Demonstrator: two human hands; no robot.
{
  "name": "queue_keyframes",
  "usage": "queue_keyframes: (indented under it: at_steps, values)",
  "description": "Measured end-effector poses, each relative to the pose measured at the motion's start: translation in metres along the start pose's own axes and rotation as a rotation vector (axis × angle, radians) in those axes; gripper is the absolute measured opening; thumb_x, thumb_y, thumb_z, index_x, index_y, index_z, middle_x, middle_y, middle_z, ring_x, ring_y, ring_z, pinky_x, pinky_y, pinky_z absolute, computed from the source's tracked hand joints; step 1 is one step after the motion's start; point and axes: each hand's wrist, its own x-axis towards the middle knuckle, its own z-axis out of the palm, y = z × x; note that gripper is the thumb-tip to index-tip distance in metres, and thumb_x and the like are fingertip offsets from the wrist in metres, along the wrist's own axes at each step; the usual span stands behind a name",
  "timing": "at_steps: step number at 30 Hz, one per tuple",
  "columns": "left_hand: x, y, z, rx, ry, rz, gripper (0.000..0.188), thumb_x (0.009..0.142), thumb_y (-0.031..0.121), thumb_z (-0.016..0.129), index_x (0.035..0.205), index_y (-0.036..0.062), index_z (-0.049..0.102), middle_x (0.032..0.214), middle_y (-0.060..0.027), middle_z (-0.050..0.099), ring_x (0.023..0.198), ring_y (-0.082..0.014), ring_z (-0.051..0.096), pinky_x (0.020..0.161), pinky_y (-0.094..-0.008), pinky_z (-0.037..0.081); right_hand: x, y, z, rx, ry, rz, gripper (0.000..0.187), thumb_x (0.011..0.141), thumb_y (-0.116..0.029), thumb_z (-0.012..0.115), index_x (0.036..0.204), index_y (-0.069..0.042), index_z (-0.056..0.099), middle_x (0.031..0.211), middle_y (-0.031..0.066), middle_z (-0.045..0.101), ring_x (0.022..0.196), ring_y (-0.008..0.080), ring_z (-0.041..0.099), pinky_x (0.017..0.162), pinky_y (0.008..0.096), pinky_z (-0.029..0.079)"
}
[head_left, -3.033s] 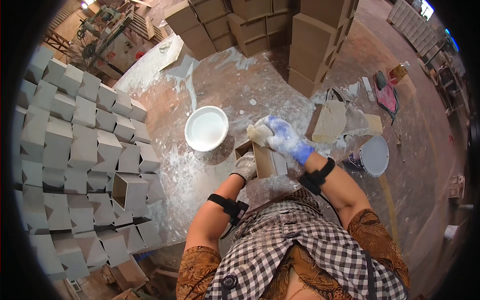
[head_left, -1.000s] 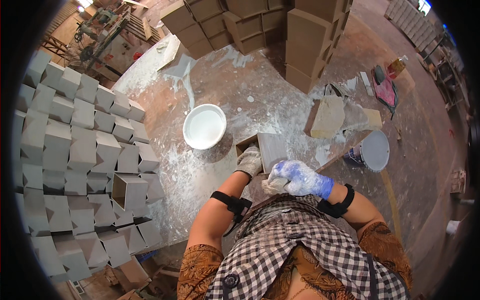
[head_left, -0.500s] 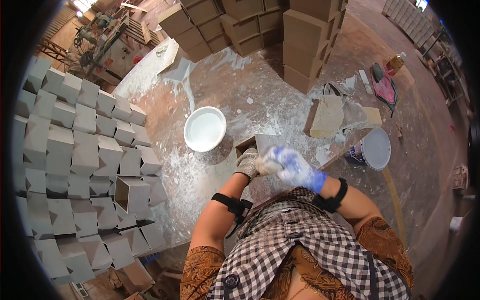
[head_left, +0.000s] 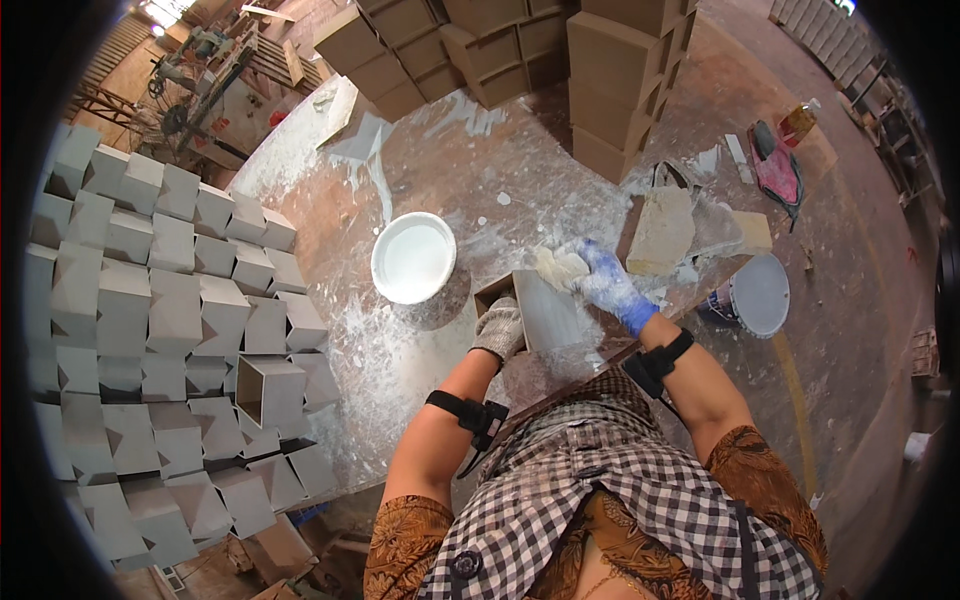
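Note:
On the table in front of me lies a small open box (head_left: 548,318), its upper face smeared with wet white paste. My left hand (head_left: 500,325), in a grey knit glove, grips the box at its open end, with the fingers partly hidden inside. A blue and white glove covers my right hand (head_left: 606,284), which is closed on a pale, crumpled cloth-like pad (head_left: 560,266) at the far right edge of the box. A white bowl (head_left: 413,258) of white liquid stands left of the box.
Rows of grey-white boxes (head_left: 172,313) are stacked along the left. Brown boxes (head_left: 612,75) stand at the far side. Right of the table's middle are a pale block (head_left: 662,232), a pink and black cloth (head_left: 775,170), a bottle (head_left: 798,123) and a lidded bucket (head_left: 758,296).
My right hand has moved away from my left, to the right and farther off, with the pad. The box's upper face now shows, coated white. My left hand stays at the box.

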Motion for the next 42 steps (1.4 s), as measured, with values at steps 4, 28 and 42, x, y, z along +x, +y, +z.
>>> queue_keyframes:
  at_steps: [4,28,42]
  values:
    - [-0.007,0.007,-0.009,0.091,-0.060,0.007,0.046,0.085,0.042,0.049,0.118,0.0108,0.056,0.119,-0.0154,0.056,0.111,-0.0327,0.052,0.087,-0.0423,0.045,-0.050,-0.010,-0.007,0.149,-0.116,-0.119,0.034,0.063,-0.003,0.064,0.097,-0.006,0.059,0.093,0.0102,0.058,0.090,0.0236,0.057,0.081,0.0322,0.046]
    - [-0.003,0.029,-0.009,0.269,-0.021,0.602,0.056,0.075,0.041,0.056,0.118,0.0053,0.052,0.129,-0.0186,0.043,0.121,-0.0331,0.041,0.097,-0.0430,0.037,-0.028,-0.023,-0.051,0.002,0.048,0.199,0.043,0.057,-0.003,0.064,0.099,-0.005,0.062,0.095,0.0147,0.060,0.091,0.0300,0.059,0.081,0.0355,0.047]
    - [0.000,0.072,-0.005,0.402,-0.115,0.514,0.057,0.073,0.041,0.059,0.119,0.0080,0.051,0.123,-0.0195,0.044,0.111,-0.0366,0.045,0.092,-0.0457,0.040,-0.023,-0.028,-0.061,-0.326,0.062,-0.167,0.024,0.065,-0.014,0.062,0.086,-0.004,0.059,0.084,0.0147,0.060,0.086,0.0331,0.057,0.075,0.0403,0.046]
